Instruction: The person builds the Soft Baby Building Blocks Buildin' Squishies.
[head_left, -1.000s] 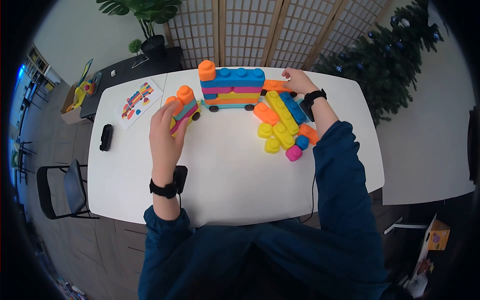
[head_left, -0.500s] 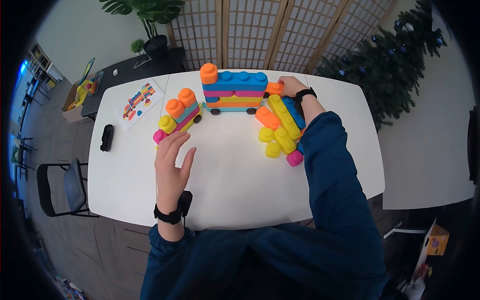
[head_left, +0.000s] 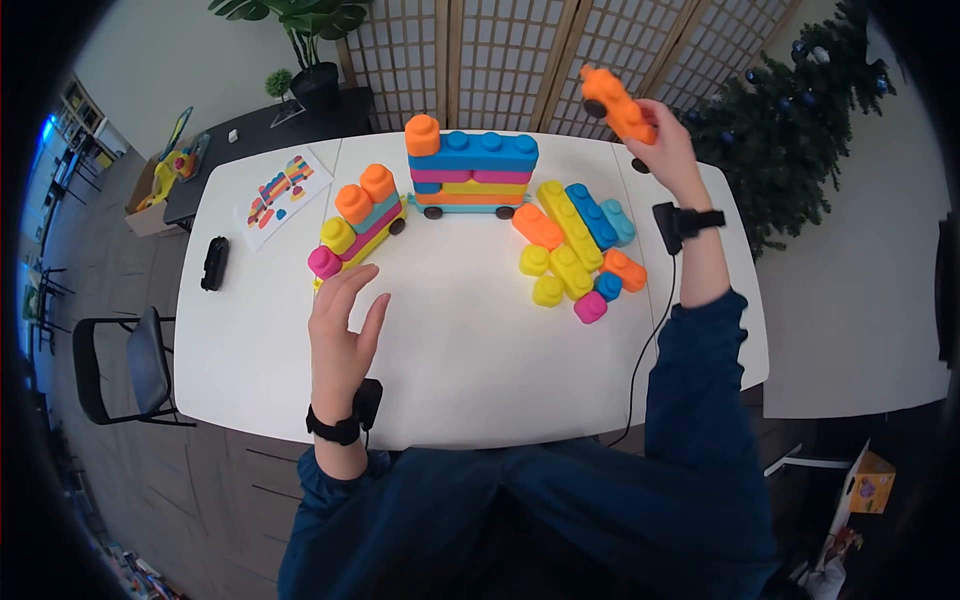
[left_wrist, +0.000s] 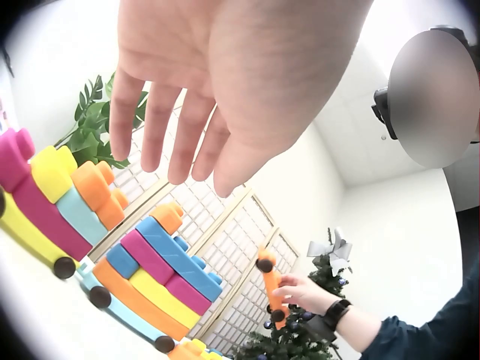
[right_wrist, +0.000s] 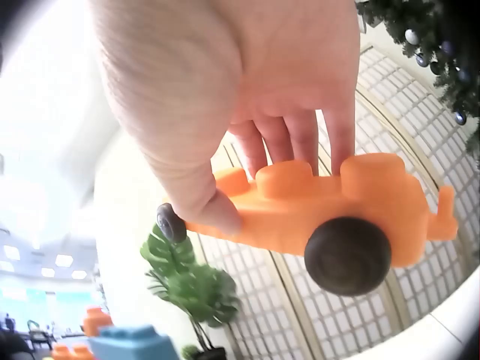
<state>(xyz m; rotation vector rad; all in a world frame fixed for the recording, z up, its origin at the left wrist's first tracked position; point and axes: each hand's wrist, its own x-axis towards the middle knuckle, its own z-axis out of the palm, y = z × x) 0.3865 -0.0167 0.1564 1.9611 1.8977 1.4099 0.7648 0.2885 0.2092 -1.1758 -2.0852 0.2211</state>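
High over the table's far right side, my right hand (head_left: 668, 150) grips an orange wheeled toy-block base (head_left: 615, 105). In the right wrist view the base (right_wrist: 285, 217) shows round studs, black wheels and a small hook at one end; the thumb presses its near side and the fingers reach over the far side. My left hand (head_left: 342, 335) holds nothing, fingers extended, close to the near end of a wheeled block car (head_left: 378, 228) with pink, yellow and orange blocks. Behind that car stands a taller wheeled block stack (head_left: 470, 175), blue on top with one orange block.
Several loose blocks, among them a long yellow one (head_left: 568, 225) and a blue one (head_left: 592, 217), lie right of the stack. A picture sheet (head_left: 283, 200) and a black object (head_left: 214, 264) are at left. A cable (head_left: 637, 385) trails from the right wrist camera.
My right hand has taken hold of the orange wheeled base beside the stack and lifted it up and to the right. My left hand has drawn back from the block car toward me.
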